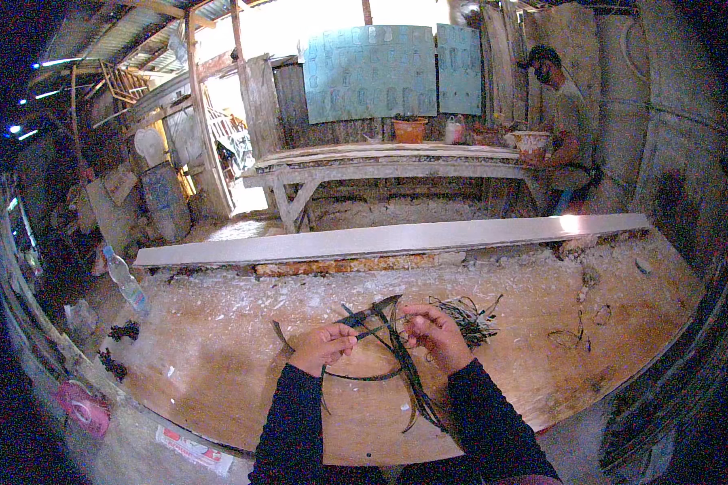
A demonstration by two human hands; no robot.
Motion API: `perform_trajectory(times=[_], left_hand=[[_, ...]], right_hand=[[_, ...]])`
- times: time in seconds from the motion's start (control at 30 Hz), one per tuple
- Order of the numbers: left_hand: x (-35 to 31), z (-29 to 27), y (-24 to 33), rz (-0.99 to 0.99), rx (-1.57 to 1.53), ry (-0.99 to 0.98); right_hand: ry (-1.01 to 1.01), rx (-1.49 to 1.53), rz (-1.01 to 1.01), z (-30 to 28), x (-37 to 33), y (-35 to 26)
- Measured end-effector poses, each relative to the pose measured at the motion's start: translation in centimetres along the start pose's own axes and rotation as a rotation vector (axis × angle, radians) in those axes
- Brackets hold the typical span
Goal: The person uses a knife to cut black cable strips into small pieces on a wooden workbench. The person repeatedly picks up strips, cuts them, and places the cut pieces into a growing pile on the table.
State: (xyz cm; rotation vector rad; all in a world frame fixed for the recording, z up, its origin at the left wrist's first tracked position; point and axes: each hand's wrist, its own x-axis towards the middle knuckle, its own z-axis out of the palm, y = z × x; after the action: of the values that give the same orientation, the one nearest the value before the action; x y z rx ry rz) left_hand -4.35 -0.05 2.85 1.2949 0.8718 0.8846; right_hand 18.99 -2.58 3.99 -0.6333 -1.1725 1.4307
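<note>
My left hand (323, 346) is closed in a pinch on a narrow dark strip (370, 332), which points across toward my right hand (435, 335). The right hand's thumb and fingers are drawn together near that strip's far end; whatever they pinch is too small to make out. Beneath and between both hands lies a loose heap of long dark strips (416, 386), some curling out to the left. Just beyond the right hand rests a tangle of thinner strips (479, 322), partly hidden by that hand.
A long pale board (396, 240) runs along the table's far edge, with white flakes before it. A plastic bottle (126, 279) and small black bundles (123, 331) are at left. Thin loops (570, 335) lie right. Beyond, a person (570, 113) sits beside a bench (396, 171) with buckets.
</note>
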Motion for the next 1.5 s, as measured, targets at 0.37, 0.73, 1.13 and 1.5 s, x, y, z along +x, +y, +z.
perform_trajectory(times=[0.37, 0.73, 1.13, 1.5], left_hand=[[1.4, -1.3, -2.1, 0.02, -0.043, 0.139], [1.9, -1.7, -3.1, 0.096, 0.214, 0.229], [2.3, -1.2, -4.4, 0.177, 0.63, 0.256], [3.0, 2.1, -5.2, 0.393, 0.392, 0.339]], right_hand=[[0.195, 0.261, -0.02, -1.1, -0.2, -1.4], [0.228, 0.426, -0.137, -2.8, 0.2, -1.2], [0.378, 0.493, -0.294, -3.2, 0.3, -1.7], [0.171, 0.155, 0.159, 0.3, -0.3, 0.9]])
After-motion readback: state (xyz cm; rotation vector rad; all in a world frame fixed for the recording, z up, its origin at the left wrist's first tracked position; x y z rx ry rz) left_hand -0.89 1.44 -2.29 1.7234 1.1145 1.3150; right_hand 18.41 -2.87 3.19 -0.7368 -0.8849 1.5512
